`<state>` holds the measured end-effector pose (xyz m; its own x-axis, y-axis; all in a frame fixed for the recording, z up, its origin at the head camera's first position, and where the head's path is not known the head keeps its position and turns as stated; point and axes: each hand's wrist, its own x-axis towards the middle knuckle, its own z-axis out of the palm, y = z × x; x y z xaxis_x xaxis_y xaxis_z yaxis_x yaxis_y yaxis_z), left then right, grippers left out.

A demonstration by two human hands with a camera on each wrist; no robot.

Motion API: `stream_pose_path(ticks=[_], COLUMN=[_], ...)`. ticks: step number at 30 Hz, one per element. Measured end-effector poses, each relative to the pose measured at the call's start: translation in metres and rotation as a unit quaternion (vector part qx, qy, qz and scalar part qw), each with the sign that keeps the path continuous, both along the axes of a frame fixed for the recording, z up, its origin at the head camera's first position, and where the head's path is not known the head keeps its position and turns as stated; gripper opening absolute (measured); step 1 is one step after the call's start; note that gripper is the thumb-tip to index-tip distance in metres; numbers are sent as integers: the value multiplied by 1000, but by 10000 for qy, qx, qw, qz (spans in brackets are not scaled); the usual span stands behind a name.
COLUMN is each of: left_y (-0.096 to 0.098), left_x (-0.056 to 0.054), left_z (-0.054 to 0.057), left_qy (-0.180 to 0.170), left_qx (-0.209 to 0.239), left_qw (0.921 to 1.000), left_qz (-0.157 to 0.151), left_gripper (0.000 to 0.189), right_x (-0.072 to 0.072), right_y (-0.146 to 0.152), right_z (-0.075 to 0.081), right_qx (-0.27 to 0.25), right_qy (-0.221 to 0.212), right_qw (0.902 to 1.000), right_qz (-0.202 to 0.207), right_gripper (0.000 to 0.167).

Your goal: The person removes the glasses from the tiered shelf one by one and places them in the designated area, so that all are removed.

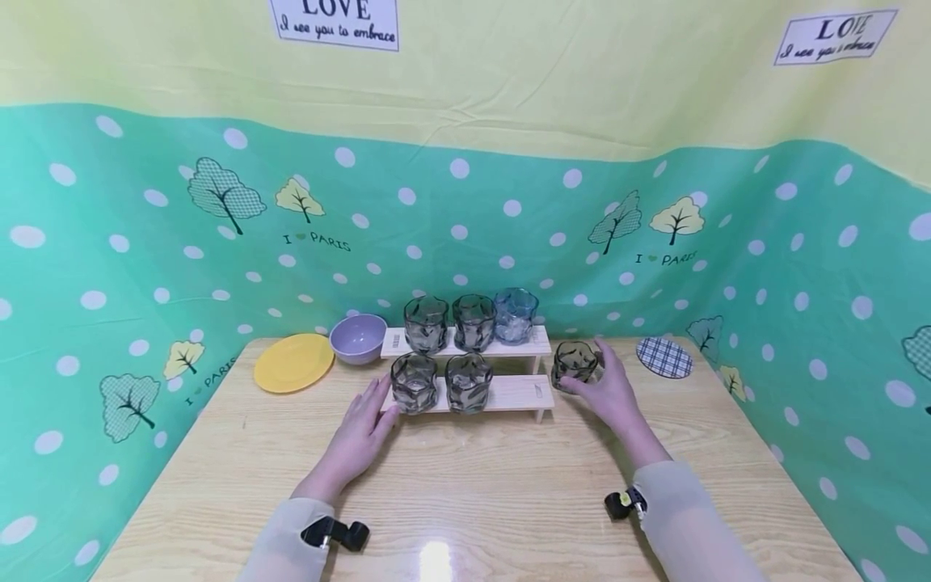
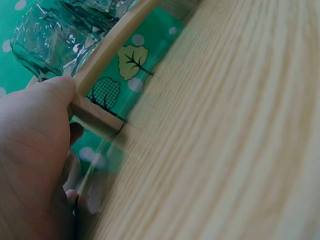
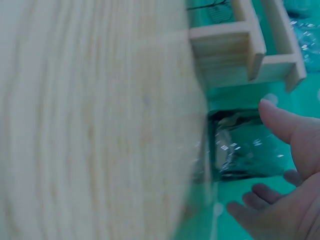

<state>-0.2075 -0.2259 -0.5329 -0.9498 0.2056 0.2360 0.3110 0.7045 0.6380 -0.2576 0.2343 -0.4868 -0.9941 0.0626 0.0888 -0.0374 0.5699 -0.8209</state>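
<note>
A two-step wooden shelf (image 1: 512, 393) stands on the table. On its lower step are two grey glasses, a left one (image 1: 414, 383) and a right one (image 1: 468, 383). The upper step bears two more grey glasses (image 1: 426, 325) and a blue glass (image 1: 516, 316). My left hand (image 1: 358, 432) is at the shelf's left end, its thumb touching the front corner beside the left lower glass. To the right of the shelf, a dark glass (image 1: 573, 364) stands on the table. Around it my right hand (image 1: 609, 394) is spread, thumb and fingers on opposite sides, with a gap below the glass in the right wrist view.
At the back left, a yellow plate (image 1: 294, 363) lies beside a purple bowl (image 1: 359, 339). A checked round mat (image 1: 664, 357) lies at the back right. A polka-dot cloth (image 1: 465, 218) hangs behind the wooden table (image 1: 494, 485) and at both sides.
</note>
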Motion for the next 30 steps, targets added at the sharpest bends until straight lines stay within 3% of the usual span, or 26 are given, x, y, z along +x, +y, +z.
stream_pose_path(ticks=[6, 12, 20, 30], left_y=[0, 0, 0, 1], left_x=[0, -1, 1, 0], left_z=[0, -1, -1, 2], left_qy=[87, 62, -14, -83], left_qx=[-20, -34, -34, -11], left_qw=[10000, 10000, 10000, 10000], left_qz=[2, 9, 0, -9], left_gripper=[68, 68, 68, 69], right_x=[13, 30, 44, 50], right_y=[-7, -25, -54, -90], right_z=[17, 37, 48, 48], right_qx=[-15, -233, -480, -1081], right_qy=[276, 610, 795, 711], right_qw=[9994, 9977, 9955, 9878], right_qz=[-224, -167, 178, 865], right_gripper=[116, 112, 107, 110])
